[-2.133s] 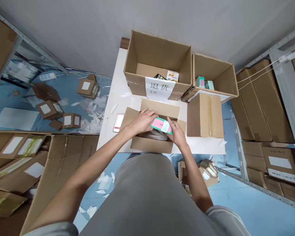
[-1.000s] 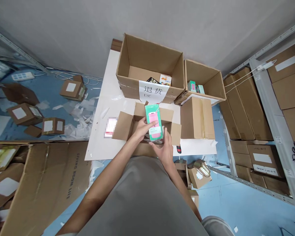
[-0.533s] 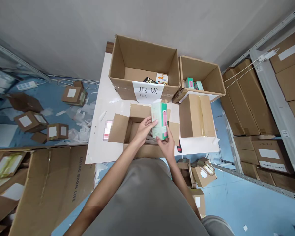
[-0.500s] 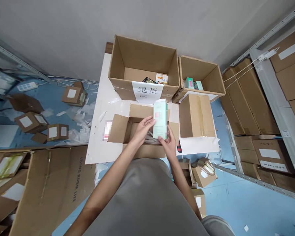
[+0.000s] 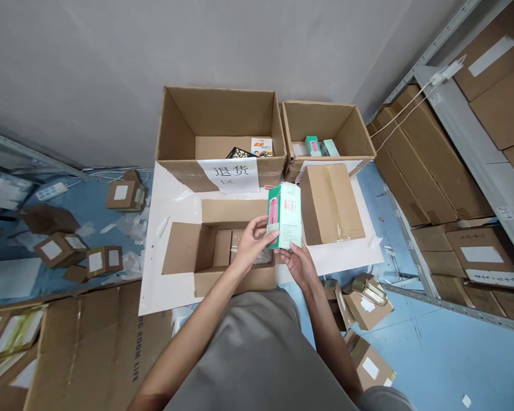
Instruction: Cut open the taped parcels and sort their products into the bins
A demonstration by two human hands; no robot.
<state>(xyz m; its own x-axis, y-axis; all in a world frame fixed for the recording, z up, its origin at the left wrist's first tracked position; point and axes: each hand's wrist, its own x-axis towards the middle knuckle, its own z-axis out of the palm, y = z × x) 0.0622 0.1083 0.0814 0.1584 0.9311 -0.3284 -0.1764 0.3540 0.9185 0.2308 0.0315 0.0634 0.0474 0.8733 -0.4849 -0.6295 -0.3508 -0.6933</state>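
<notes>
Upright between my hands is a green and white product box [image 5: 289, 214] with a pink item printed on its side. My left hand [image 5: 256, 241] grips its left side, while my right hand [image 5: 298, 261] holds its lower right corner. Just below and left of it, a cardboard box [image 5: 206, 242] stands with its flaps spread; inside are a brown carton piece and some clear wrapping, partly hidden by my left arm. The right-hand bin box [image 5: 329, 168] at the back contains similar small green boxes [image 5: 312, 145].
A large carton [image 5: 188, 168] with a paper sign stands at the back left of the white table [image 5: 154, 291], holding several packages. A taped carton [image 5: 332, 205] sits on the right. Shelving with cartons [image 5: 415, 165] lines the right; boxes [image 5: 105, 260] and wrapping litter the blue floor.
The product box has turned, so its green side with the pink picture now faces me. Both hands have moved with it, rightward off the open cardboard box. My view has shifted too.
</notes>
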